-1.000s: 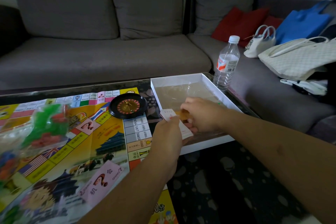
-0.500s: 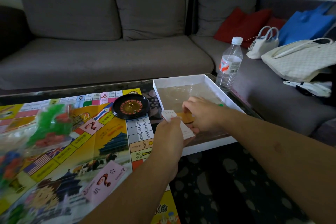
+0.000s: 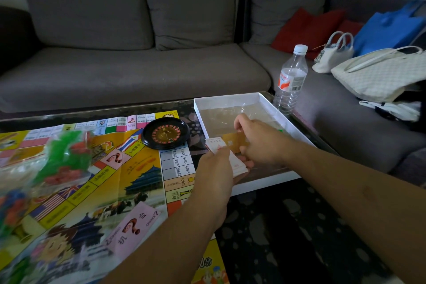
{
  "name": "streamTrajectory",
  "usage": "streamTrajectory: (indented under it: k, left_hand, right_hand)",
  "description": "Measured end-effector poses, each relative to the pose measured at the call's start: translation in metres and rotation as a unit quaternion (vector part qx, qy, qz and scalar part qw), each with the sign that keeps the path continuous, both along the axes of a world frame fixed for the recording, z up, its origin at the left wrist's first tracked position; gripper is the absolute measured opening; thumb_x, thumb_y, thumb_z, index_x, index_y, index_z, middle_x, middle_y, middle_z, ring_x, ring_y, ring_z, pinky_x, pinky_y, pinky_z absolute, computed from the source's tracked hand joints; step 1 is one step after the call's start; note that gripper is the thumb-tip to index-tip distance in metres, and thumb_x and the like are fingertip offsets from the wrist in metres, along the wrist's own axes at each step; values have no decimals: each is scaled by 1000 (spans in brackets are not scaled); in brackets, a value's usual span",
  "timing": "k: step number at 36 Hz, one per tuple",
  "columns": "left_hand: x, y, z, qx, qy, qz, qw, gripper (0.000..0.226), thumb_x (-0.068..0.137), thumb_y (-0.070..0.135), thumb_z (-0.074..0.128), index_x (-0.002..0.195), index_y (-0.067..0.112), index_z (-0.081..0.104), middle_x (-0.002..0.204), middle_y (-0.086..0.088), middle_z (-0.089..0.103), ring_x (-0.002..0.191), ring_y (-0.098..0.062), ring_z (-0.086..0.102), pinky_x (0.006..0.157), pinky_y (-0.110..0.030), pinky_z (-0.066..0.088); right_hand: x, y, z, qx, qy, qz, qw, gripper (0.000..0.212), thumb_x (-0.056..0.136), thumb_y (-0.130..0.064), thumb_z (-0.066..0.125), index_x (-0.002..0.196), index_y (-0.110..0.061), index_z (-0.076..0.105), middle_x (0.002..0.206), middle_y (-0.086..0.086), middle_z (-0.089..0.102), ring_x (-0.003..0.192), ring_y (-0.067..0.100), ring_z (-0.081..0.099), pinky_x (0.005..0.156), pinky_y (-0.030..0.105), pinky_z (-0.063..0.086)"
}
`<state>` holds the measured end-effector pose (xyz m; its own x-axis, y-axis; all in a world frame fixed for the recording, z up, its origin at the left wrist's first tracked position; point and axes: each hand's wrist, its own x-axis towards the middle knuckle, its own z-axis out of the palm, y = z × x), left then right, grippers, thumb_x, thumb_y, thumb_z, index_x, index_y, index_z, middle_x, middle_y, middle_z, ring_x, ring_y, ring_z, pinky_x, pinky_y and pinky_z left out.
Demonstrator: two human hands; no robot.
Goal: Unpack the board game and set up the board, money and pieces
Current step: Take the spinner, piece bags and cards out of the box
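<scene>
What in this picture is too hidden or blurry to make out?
Head view only:
- Print on the paper stack: too small; left hand covers part.
- Orange card: right hand hides its end.
- Bag of pieces: blurred, cut by the left edge.
- Board: forearm covers its corner.

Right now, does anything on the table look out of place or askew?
Yes: the white box juts past the table's near edge, and the roulette wheel sits half on the board's corner.
</scene>
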<state>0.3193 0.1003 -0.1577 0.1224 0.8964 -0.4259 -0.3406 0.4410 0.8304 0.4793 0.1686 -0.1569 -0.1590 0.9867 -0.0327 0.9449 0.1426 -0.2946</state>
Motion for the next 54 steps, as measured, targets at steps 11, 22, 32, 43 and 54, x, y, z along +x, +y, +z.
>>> streamTrajectory:
  k: [11,22,32,43,54]
  left_hand:
    - [1,1,-3,2,-48,3,999,13,106,17,57,100,18,68,102,-12,74,100,-29,69,103,-50,54]
    - [5,-4,9,36,-130,23,991,24,104,19,55,121,11,71,115,-18,76,114,-32,70,101,-45,56]
    - [0,-4,-2,-18,-93,55,994,21,105,16,54,120,7,66,110,-23,76,107,-38,74,79,-41,65]
    - [1,1,-7,7,-8,9,1000,23,103,16,53,115,7,71,92,-15,80,87,-25,79,84,-39,64]
    - [2,4,-12,4,-43,20,999,22,104,16,54,118,7,69,94,-14,80,90,-28,79,92,-45,62]
  right_hand:
    - [7,5,12,71,131,-80,986,10,92,-7,66,89,-16,70,87,4,72,84,22,69,78,38,56]
    - [-19,-35,20,-214,559,-108,794,44,91,15,39,116,4,74,104,19,77,89,28,76,66,34,62]
    - [-2,-10,15,6,144,-69,987,32,88,-6,60,106,-27,76,102,-10,74,93,10,67,78,22,51]
    - [-5,-3,-5,0,-93,49,994,40,77,-35,71,114,-28,58,111,-6,61,104,19,53,89,37,49]
    - [-7,6,0,-11,-128,38,991,23,83,-25,73,98,-28,56,103,-4,59,97,20,54,75,34,42]
